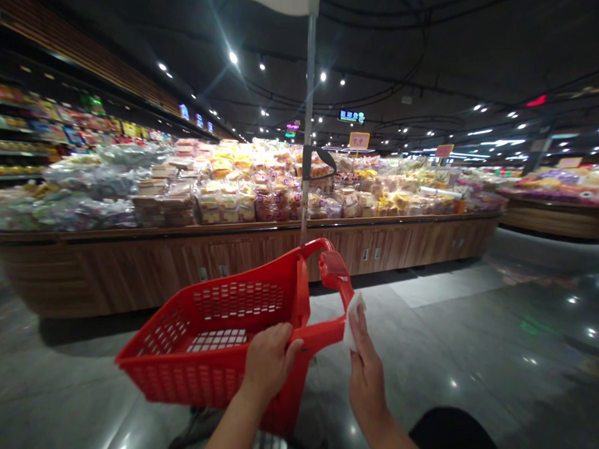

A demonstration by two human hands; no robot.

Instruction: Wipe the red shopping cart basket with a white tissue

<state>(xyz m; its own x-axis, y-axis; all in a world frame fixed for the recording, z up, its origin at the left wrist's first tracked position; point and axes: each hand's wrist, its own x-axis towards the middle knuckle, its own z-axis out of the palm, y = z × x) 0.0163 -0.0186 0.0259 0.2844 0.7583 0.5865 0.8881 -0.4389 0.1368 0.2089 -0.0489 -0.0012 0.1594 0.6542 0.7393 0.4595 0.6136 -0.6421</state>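
A red plastic shopping cart (201,378) stands in front of me, its perforated basket pointing left. My left hand (269,358) is closed over the near rim of the basket, close to where the handle frame joins it. At the right end of the cart, my right hand (366,369) holds a white wipe (353,324) against the corner of the red handle (345,290). The wipe lies between the fingers and the handle. A pole (309,100) with a dark grey bracket (319,163) rises behind the cart.
Beyond the cart runs a wood-panelled display counter (134,266) heaped with bagged baked goods (273,192). Stocked shelves (16,139) line the far left. Another display counter (559,217) stands at the right. Grey shiny floor (456,350) extends to the right of my hands.
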